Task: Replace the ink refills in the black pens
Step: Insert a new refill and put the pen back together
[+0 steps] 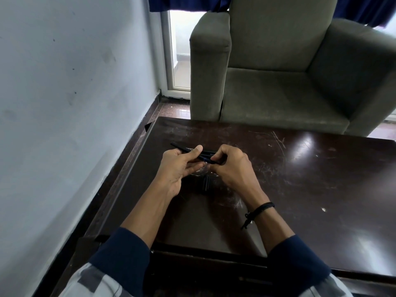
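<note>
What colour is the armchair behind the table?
The armchair is olive-grey; the head view shows it clearly.

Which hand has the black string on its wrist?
The right hand; a black string band is tied round its wrist. The left hand has a bare wrist.

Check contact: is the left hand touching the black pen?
Touching. Head view: the left hand lays its thumb across the black pen, fingers curled beneath, with no gap visible.

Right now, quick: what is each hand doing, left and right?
Left hand: grips a black pen, thumb on top.
Right hand: pinches a black pen end; same pen or another, cannot tell.
</note>
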Demonstrator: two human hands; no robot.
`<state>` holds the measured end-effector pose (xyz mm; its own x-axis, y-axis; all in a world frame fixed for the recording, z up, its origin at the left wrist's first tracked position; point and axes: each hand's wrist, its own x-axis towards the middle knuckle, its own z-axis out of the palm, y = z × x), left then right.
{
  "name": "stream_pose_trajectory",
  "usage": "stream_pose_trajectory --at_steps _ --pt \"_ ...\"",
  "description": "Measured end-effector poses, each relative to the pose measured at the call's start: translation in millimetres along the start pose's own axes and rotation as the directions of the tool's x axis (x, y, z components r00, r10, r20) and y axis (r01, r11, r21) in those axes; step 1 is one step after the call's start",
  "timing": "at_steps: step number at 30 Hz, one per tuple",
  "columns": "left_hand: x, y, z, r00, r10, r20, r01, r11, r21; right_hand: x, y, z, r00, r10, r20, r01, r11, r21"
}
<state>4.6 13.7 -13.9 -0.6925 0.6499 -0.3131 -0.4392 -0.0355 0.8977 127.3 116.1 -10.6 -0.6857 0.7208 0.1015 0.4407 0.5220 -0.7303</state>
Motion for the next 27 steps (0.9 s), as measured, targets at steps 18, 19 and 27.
stream_pose_trajectory --at_steps 18,19,27 --pt "3.4 1.2 -2.5 1.0 0.011 0.014 -0.011 1.0 0.002 3.4 1.5 -1.5 0.998 0.0 0.058 0.0 1.0 -0.012" --pt "3.3 1.2 -2.7 1.0 0.012 0.014 -0.012 1.0 0.003 3.3 1.9 -1.1 0.998 0.003 0.06 -0.002 1.0 -0.008" --pt "3.8 0.5 -3.2 1.0 0.021 0.008 -0.021 1.0 -0.003 2.6 1.1 -2.4 0.996 0.014 0.092 -0.014 1.0 0.003"
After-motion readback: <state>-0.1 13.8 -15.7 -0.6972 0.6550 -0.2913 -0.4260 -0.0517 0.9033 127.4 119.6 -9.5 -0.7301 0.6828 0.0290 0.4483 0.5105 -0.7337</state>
